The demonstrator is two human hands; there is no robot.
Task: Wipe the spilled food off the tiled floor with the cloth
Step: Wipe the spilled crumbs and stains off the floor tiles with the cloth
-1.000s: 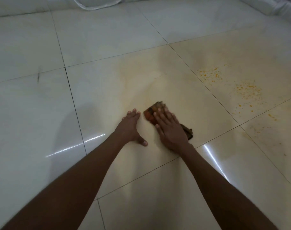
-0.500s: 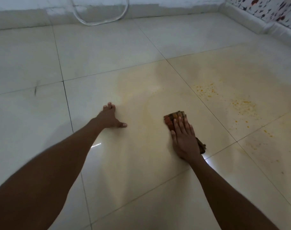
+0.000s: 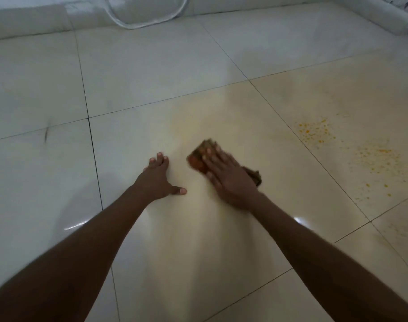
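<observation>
Mid-wipe: our right hand (image 3: 231, 180), fingers flat, presses the crumpled brown-orange cloth (image 3: 199, 156) at frame centre. Our left hand (image 3: 157, 180) braces, fingers spread and empty, on the glossy cream tiled floor (image 3: 152, 77). Next, we judge, the orange food specks (image 3: 372, 159) at right.

The scene is dim and flat, with a cool grey cast over the far tiled floor (image 3: 138, 73) and a warmer yellowish tone nearer the middle; two small streaks of glare lie on the glossy tiles, one beside each forearm, and a soft shadow spreads left of the left arm. The right hand (image 3: 231, 177) and the cloth (image 3: 199, 156) under it are smeared by motion blur, while the left hand (image 3: 157, 180) is sharper. Grout lines bow slightly toward the edges from the wide-angle lens, and the corners look soft.
</observation>
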